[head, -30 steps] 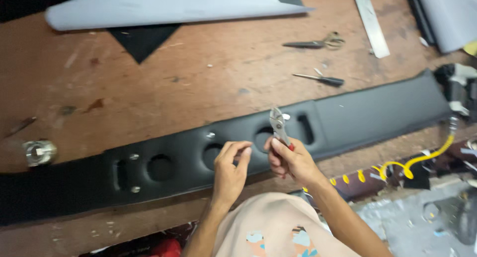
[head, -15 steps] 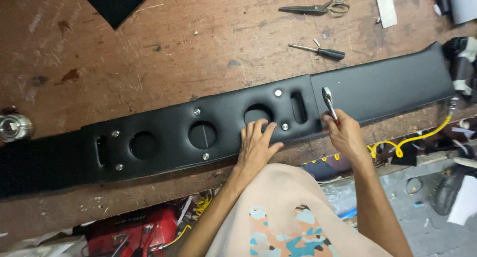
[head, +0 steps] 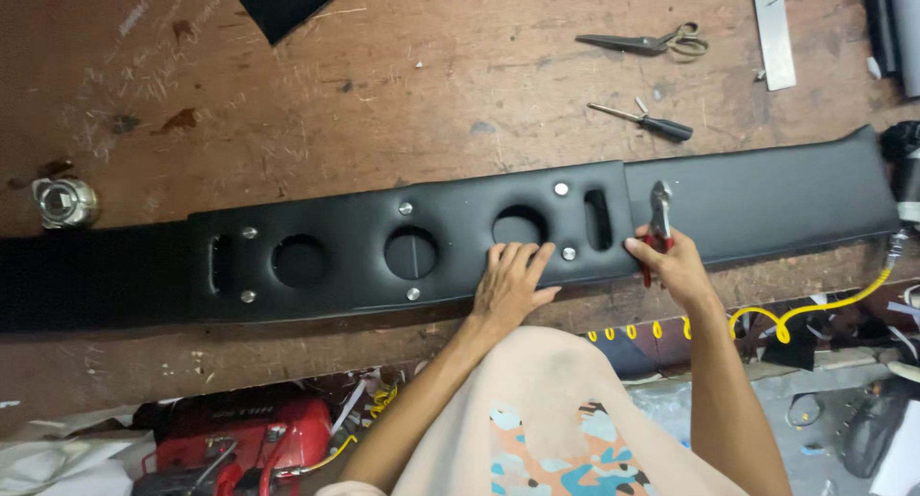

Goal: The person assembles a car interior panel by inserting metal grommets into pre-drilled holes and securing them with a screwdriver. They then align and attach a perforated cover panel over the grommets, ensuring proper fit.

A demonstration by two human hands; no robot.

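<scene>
1. The long black upholstered panel (head: 383,252) lies flat across the worn wooden surface (head: 287,103), close to its near edge, with three round holes, two slots and several metal fasteners showing.
2. The left hand (head: 510,285) rests on the panel just below the right round hole (head: 518,226); its fingers are spread flat and close on nothing.
3. The right hand (head: 671,261) has its grip clamped around the red handles of the pliers (head: 659,216), whose metal nose lies on the panel beside the right slot (head: 598,218).
4. The panel looks stiff under a soft, smooth cover, long and awkward more than heavy. I judge it is best held by the edges or by pressing flat, as the cover may scratch.
5. Scissors (head: 644,43), a small screwdriver (head: 644,121) and a metal ruler (head: 772,31) lie well apart, further up.
</scene>
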